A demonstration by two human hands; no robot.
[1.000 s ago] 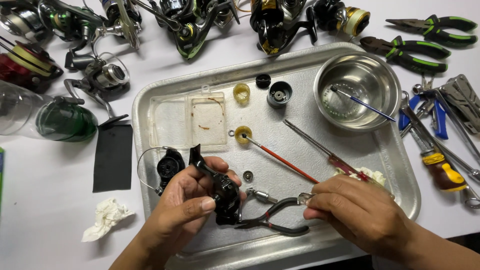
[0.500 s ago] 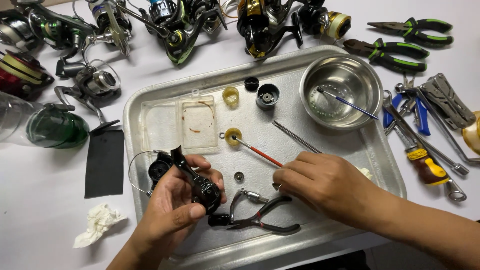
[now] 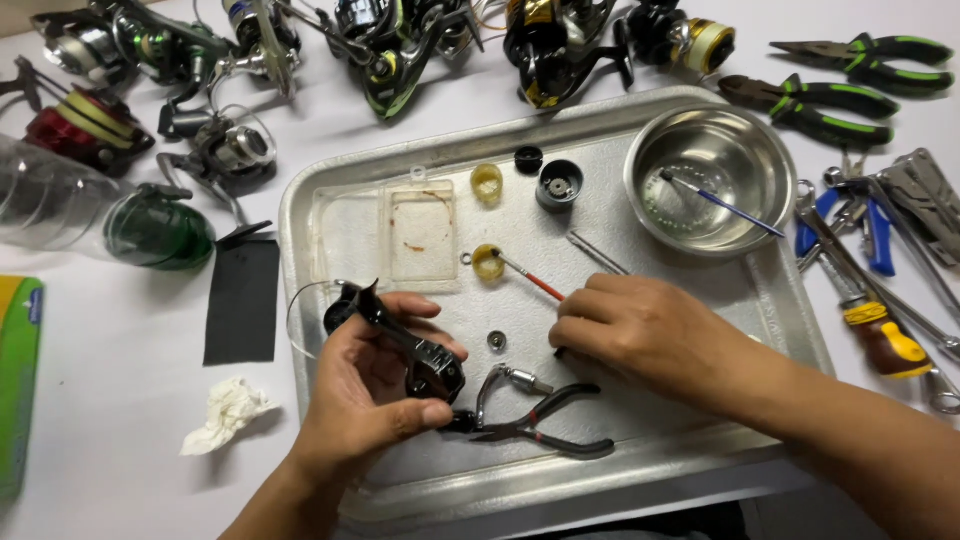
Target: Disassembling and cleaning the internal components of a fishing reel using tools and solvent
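My left hand grips a black fishing reel body just above the near left part of a metal tray. My right hand rests over the tray's middle. Its fingertips are closed on the end of a thin red-handled brush. The brush tip lies in a small yellow cap. A thin metal rod runs under the same hand. Small black pliers lie in the tray between my hands, with a little round washer just beyond them.
The tray also holds a clear plastic lid, a second yellow cap, a black spool part and a steel bowl. Several reels line the far edge. Green-handled pliers and screwdrivers lie right; a tissue lies left.
My right hand has moved left from the tray's near right side to the red-handled brush and closed on its end. My left hand still holds the reel body, slightly turned.
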